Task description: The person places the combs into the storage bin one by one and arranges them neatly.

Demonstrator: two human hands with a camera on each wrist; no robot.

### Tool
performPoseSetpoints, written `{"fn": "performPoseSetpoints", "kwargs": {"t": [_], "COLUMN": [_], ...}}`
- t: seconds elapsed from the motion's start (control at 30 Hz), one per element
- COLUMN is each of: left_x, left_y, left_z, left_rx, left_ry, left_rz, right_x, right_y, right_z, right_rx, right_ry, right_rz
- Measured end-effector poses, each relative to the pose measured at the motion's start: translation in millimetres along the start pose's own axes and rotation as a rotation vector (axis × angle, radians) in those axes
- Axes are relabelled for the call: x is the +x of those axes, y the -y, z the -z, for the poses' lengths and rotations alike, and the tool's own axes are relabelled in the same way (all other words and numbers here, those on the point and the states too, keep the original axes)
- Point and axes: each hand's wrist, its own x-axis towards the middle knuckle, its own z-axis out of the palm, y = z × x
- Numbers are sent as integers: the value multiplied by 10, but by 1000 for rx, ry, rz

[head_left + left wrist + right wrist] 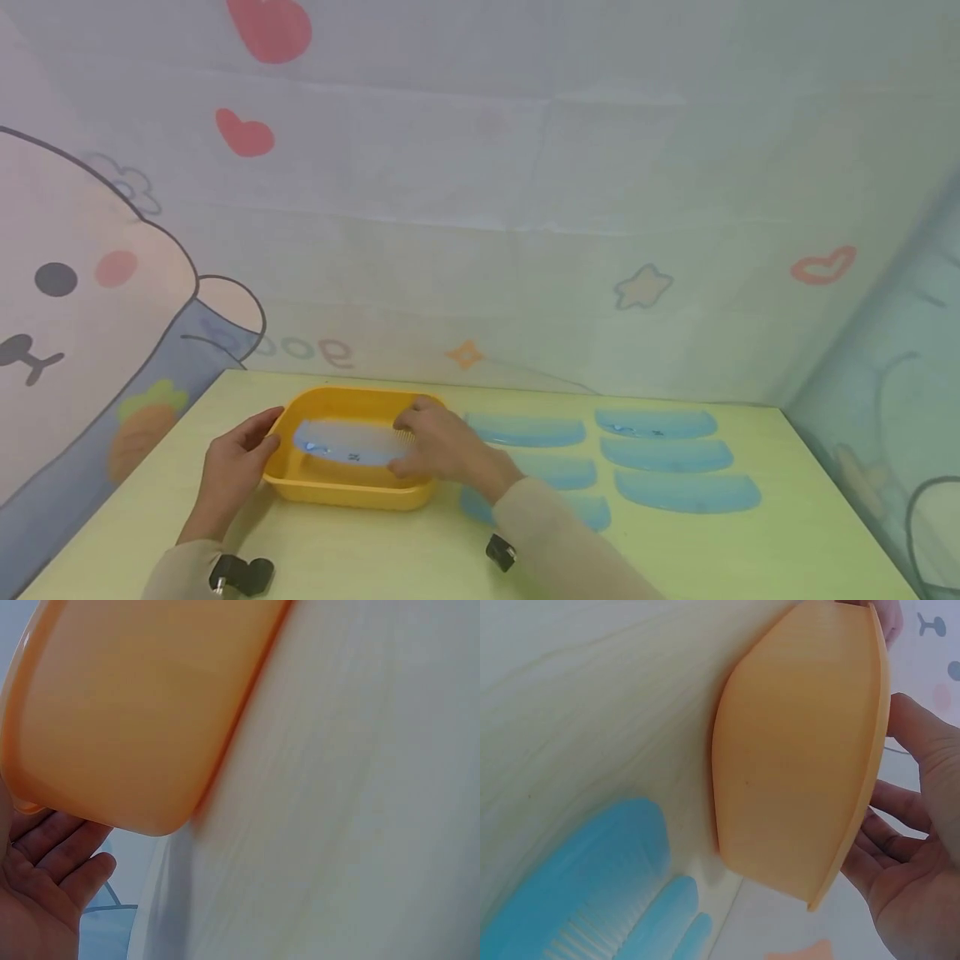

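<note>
A yellow plastic basin (352,497) stands at the left of the table, with a translucent blue comb (341,442) inside it. My right hand (446,442) reaches over the basin's right rim and holds that comb by its right end, thumb on the near side and fingers on the far side. From the right wrist, the basin wall hides the comb and the fingertips. At the left rim, my left hand (232,467) grips the basin; the left wrist view shows its fingers (71,847) around the outside of the rim.
Right of the basin, several blue combs lie in two columns. My right forearm partly covers the nearer column, including its front comb (592,510). The other column's front comb (686,492) lies farther right. A printed cloth (525,208) hangs behind the table.
</note>
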Motion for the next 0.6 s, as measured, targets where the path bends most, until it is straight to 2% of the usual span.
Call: {"fn": "performPoseSetpoints", "kwargs": {"t": [0.33,0.6], "left_x": [8,-1], "left_y": [9,-9], "left_z": [-4,-4], "left_rx": [23,-1], "left_ry": [-9,14], "left_rz": [-11,6], "right_x": [80,112], "right_y": [7,-9], "right_z": [-141,-211], "right_rx": [-5,-37], "right_ry": [36,43], "right_rz": [20,13]}}
